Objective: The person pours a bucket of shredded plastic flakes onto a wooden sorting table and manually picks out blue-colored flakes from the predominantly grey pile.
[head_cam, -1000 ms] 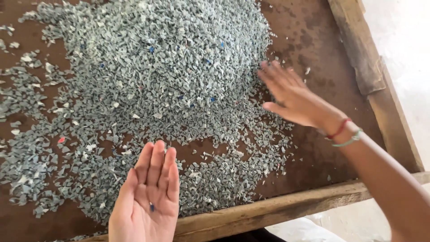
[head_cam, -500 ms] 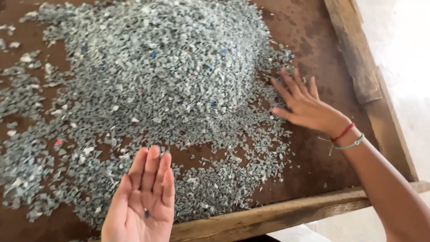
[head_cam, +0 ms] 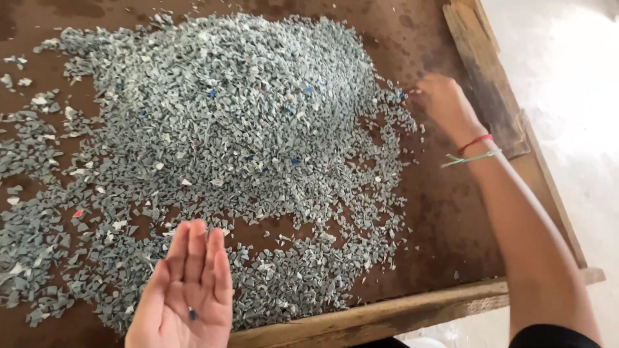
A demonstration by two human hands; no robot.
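A big heap of small grey plastic flakes [head_cam: 219, 122], dotted with blue, white and red bits, covers a brown board [head_cam: 445, 212]. My left hand [head_cam: 187, 290] is held palm up over the near edge of the heap, fingers together, with a tiny blue chip [head_cam: 191, 314] resting in the palm. My right hand [head_cam: 445, 106] reaches to the heap's far right edge, fingers curled down among the scattered flakes by a blue fleck [head_cam: 401, 96]. Whether it pinches anything is hidden. A red thread and a pale green thread circle its wrist.
A wooden frame borders the board, with one rail along the right side [head_cam: 483, 71] and another along the near edge [head_cam: 387, 312]. A pale floor [head_cam: 574, 96] lies beyond the right rail. Loose flakes [head_cam: 39, 167] spread over the left part of the board.
My right hand has moved away from me along the heap's right edge, and its spread fingers have curled down. My left hand stays palm up with the blue chip in it.
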